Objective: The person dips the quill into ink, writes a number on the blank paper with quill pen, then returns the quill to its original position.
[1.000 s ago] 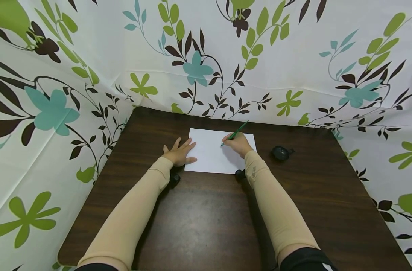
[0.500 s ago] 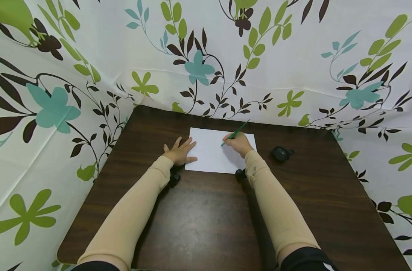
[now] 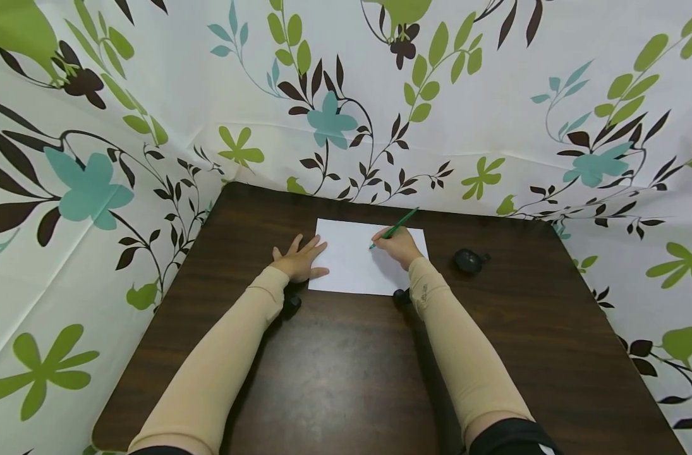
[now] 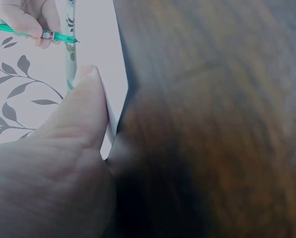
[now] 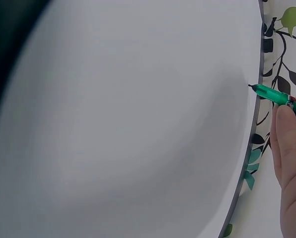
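A blank white sheet of paper (image 3: pixel 346 268) lies near the far side of the dark wooden table. My left hand (image 3: pixel 300 260) rests at its left edge, fingers spread, with the thumb on the sheet. Over the paper's right part, my right hand (image 3: pixel 401 246) pinches a slim green pen (image 3: pixel 404 218) that slants up to the right. The green pen (image 5: pixel 269 93) has a dark, fine tip pointing at the paper (image 5: pixel 138 99) in the right wrist view. Whether the tip touches the sheet I cannot tell. No marks show on the paper.
A round black object (image 3: pixel 468 260) with a small side knob sits to the right of the paper. Small black devices are at both wrists. Behind the brown table (image 3: pixel 334 392) hangs a white cloth (image 3: pixel 493 88) with leaf and flower prints.
The head view has shifted slightly. Both hands, the green pen and the paper keep about the same places relative to each other.
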Motion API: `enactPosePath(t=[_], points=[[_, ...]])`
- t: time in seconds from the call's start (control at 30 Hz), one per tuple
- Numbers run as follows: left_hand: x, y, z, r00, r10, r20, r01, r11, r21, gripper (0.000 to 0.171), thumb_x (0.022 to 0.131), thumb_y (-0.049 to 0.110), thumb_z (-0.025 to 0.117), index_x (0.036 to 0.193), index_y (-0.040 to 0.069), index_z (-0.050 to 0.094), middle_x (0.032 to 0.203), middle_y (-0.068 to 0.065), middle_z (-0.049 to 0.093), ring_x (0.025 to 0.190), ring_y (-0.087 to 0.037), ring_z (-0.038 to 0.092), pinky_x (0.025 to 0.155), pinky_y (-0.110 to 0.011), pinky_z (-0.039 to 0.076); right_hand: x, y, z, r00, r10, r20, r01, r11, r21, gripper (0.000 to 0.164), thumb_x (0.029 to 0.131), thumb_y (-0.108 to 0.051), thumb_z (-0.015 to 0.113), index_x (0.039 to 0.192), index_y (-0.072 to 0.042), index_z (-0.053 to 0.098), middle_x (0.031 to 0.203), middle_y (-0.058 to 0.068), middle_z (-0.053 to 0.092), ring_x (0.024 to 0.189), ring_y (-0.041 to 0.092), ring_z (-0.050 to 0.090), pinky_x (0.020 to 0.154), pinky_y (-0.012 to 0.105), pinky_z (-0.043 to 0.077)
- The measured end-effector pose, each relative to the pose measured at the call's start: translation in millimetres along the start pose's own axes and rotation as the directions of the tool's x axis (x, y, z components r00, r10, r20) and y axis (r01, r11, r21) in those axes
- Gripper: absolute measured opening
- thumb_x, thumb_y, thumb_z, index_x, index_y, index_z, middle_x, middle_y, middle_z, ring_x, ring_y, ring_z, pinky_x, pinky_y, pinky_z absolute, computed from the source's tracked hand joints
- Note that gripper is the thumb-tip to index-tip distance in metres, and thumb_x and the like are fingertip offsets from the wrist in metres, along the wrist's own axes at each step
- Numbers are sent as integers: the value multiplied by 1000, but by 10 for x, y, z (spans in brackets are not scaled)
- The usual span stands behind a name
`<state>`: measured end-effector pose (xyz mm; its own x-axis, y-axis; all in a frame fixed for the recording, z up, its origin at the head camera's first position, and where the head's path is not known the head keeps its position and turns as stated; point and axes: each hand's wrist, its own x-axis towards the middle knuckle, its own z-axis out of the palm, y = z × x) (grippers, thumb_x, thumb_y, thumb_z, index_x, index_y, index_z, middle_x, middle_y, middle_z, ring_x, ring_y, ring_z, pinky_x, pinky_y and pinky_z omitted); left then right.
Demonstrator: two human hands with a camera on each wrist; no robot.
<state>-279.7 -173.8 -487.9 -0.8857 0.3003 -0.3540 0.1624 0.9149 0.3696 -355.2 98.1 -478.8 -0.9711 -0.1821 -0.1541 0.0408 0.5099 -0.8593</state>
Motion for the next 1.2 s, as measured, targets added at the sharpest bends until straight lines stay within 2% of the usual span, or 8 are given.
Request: enactPosePath(t=[0.2,0.5,0.9,1.2], points=[[-3,14,40,1000,-3,4,3,1000,15,77,95,62,41,156,34,5,163,9,-10,147,-32,-17,101,-79,-6,-33,60,6,1000,9,-8,-9,1000,12,14,85,-9,66,96,-3,73,108,9,70,104,25,58,88,39,45],[33,8,65,1000,-17,8,17,1000,13,77,95,63,40,156,35,2,162,10,-13,147,-30,-19,102,-78,-7,-80,69,-21,1000,-19,-2,19,999,40,13,84,-9,67,94,-2,73,105,11,71,100,24,59,85,36,46],[40,-9,29,999,-28,15,28,1000,-6,78,95,62,42,156,35,2,162,11,-14,147,-29,-21,102,-77,-9,-103,59,-73,999,-27,41,26,998,48,15,83,-8,68,94,0,73,100,9,72,94,22,59,82,34,45],[32,-12,34,1000,-16,7,16,1000,-12,77,95,62,41,156,34,2,162,10,-14,146,-29,-21,102,-77,-10,-91,95,-96,997,-16,69,13,999,39,14,84,-12,68,94,-3,74,105,9,70,100,24,58,87,39,44]])
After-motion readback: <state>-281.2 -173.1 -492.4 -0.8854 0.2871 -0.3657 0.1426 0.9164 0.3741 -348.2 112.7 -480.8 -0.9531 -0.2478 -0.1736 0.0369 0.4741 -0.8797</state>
